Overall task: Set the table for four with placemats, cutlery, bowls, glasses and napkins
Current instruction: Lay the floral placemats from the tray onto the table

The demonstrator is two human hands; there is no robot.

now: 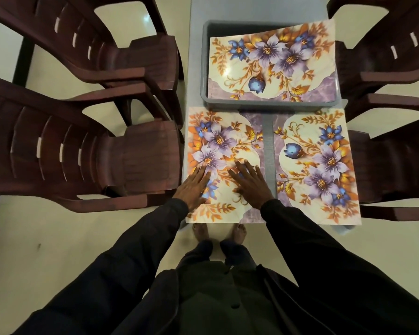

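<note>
From my feed, the job looks barely a quarter done. Two placemats lie side by side at the near end of the table [259,10]: the left placemat [228,141] under both hands and the right placemat [317,165] just across a thin bare strip. My view shows the left hand [194,187] and right hand [250,183] flat, fingers straight, pressing on the left placemat and gripping nothing. A third placemat [271,61] rests tilted across the grey tub [205,68]; whether a fourth, or the cutlery, bowls, glasses and napkins, sits beneath it I cannot tell, since it hides the tub's inside. None of those is laid out yet. I judge room to be tight: both laid mats run right to the table's side and near edges, the right one seemingly overhanging the corner, the tub fills the middle, and the chairs [82,153] crowd both sides.
</note>
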